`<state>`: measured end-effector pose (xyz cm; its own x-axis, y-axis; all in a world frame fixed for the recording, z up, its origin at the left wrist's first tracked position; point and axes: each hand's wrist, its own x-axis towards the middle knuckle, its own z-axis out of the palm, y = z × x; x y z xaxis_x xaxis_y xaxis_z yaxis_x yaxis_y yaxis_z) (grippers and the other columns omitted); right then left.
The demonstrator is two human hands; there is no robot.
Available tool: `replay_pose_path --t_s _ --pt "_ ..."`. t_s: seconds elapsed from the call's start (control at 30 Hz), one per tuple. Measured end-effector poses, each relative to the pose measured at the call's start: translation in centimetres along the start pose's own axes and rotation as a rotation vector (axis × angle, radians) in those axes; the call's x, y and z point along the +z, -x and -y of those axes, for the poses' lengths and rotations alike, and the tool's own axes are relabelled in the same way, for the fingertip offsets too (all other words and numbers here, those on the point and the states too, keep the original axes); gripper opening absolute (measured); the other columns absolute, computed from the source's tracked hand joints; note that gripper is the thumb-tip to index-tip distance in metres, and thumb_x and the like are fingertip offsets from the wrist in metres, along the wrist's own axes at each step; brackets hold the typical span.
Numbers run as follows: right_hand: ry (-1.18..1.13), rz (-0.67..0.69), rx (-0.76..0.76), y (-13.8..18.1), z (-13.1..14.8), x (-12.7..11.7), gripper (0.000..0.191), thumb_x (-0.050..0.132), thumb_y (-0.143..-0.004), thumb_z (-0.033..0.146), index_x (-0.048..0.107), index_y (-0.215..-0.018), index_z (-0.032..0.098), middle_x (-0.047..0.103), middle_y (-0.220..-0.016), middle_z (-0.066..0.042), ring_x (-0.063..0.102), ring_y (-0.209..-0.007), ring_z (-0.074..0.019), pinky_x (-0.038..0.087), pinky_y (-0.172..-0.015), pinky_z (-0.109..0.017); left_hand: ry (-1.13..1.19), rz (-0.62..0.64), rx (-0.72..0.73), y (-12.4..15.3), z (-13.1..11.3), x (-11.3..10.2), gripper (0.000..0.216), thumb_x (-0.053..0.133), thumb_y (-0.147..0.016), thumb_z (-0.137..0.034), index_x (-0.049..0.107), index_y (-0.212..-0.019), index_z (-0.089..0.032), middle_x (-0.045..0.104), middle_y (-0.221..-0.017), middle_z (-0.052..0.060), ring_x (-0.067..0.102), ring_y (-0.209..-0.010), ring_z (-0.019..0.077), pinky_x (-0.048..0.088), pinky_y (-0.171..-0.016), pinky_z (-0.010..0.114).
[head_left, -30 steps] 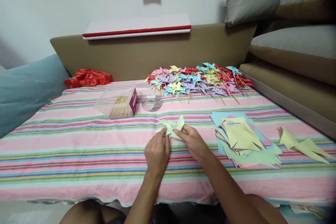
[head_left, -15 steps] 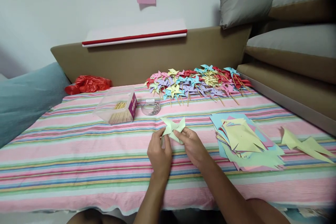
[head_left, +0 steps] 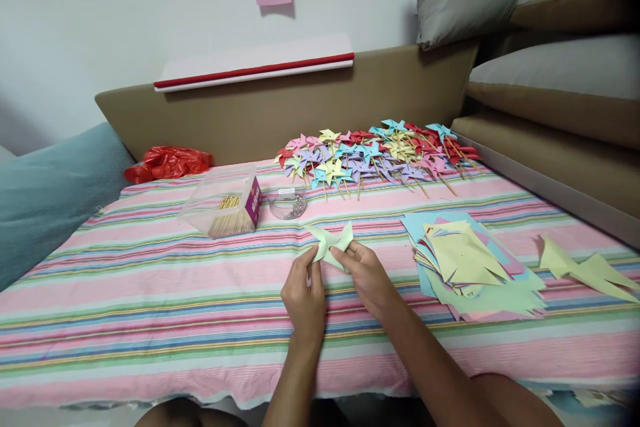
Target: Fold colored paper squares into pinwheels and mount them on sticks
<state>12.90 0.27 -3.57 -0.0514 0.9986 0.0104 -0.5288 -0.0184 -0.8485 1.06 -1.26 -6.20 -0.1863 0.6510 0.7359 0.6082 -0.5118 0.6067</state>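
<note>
Here, right fingers (head_left: 344, 258) pinch a green pinwheel (head_left: 328, 241); left fingers (head_left: 302, 268) apparently grip its edge.

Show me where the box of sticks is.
In the head view, the box lies left of centre on the striped cloth, just left of the round container.

The pale green, four-pointed pinwheel (head_left: 327, 238) is of matt paper, smooth but folded. The colourful heap of pinwheels (head_left: 370, 155) shows the same dull paper, and its thin straight sticks (head_left: 449, 186) look like wood. The flat stack of cut coloured sheets (head_left: 463, 253) is also of matt paper. The striped, many-coloured cloth (head_left: 150, 307) looks woven, with small wrinkles. The clear rectangular box (head_left: 253, 202) is of smooth, glossy plastic. The crumpled red bag (head_left: 175, 162) is of thin, very shiny plastic.
</note>
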Motion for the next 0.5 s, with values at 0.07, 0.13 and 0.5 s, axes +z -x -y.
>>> replay_pose_path --t_s 0.07,0.13,0.5 --pt "0.003 0.003 0.003 0.0 -0.1 0.0 0.034 0.083 -0.076 0.038 0.075 -0.104 0.020 0.079 -0.108 -0.006 0.070 -0.107 -0.0250 0.048 -0.102 -0.038 0.003 -0.003 0.012 0.0 0.0 0.0 0.026 0.055 -0.096 -0.012 0.070 -0.116 -0.019 0.077 -0.107 0.007 0.072 -0.099 0.0195 0.055 -0.088 0.032" --pt "0.007 0.003 0.010 0.0 -0.1 0.0 0.036 0.084 -0.075 0.038 0.075 -0.104 0.020 0.079 -0.108 -0.006 0.070 -0.109 -0.0260 0.048 -0.102 -0.039 0.009 0.006 0.003 0.2 -0.2 -0.1 0.025 0.055 -0.096 -0.012 0.070 -0.116 -0.020 0.077 -0.107 0.007 0.072 -0.101 0.0200 0.055 -0.089 0.033" --pt "0.049 -0.044 0.067 -1.1 0.9 0.0 0.047 0.086 -0.069 0.046 0.075 -0.106 0.020 0.077 -0.116 -0.008 0.065 -0.122 -0.0318 0.046 -0.107 -0.044 -0.183 -0.109 0.001 -12.2 2.8 -8.9 0.031 0.058 -0.095 -0.030 0.058 -0.123 -0.018 0.062 -0.127 0.013 0.058 -0.121 0.0248 0.049 -0.099 0.039"
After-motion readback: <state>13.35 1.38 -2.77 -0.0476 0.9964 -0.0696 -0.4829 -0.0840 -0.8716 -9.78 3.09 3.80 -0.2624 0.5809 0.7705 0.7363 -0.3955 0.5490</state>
